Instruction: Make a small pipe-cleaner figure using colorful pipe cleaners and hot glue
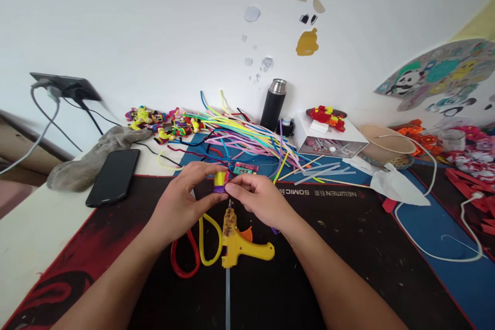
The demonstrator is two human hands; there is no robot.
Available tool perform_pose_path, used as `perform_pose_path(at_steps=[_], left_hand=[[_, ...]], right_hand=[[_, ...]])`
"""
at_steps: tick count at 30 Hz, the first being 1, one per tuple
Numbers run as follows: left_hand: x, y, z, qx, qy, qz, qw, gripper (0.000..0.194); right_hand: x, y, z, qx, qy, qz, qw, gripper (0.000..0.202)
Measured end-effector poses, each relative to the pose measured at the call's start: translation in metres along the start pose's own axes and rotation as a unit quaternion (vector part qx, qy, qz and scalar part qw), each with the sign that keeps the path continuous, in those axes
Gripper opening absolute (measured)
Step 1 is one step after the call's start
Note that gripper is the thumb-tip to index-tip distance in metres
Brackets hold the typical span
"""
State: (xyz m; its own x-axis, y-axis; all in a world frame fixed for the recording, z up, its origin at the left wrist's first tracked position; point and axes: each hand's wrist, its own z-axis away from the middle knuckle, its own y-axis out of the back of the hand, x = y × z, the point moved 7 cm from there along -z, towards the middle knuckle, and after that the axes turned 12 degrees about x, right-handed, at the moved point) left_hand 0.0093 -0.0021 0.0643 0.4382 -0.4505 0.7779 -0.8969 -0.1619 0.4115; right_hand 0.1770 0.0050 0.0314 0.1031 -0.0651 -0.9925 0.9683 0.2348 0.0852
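Between the thumb and fingers of my left hand is a small yellow and purple piece, with some pink on its right side. My right hand pinches at the right edge of that same piece, its thumb and fingertips closed there. Just below both hands, a yellow glue gun lies on the black mat, its nozzle pointing up toward the piece and a clear glue stick coming out of its rear. Left of the gun are a yellow loop handle and a red loop handle.
Colourful pipe cleaners are heaped behind the hands, near a black thermos and a white box. A phone lies at the left. Small colourful figures sit behind it. A white cable loops at the right.
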Motion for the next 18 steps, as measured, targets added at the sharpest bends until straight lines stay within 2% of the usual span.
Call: perform_pose_path(at_steps=[18], left_hand=[[-0.0063,-0.0030,-0.0015,-0.012,0.013,-0.008,1.000,0.038]], right_hand=[[-0.0035,0.0105,-0.0030,0.057,0.037,-0.006,0.998,0.045]])
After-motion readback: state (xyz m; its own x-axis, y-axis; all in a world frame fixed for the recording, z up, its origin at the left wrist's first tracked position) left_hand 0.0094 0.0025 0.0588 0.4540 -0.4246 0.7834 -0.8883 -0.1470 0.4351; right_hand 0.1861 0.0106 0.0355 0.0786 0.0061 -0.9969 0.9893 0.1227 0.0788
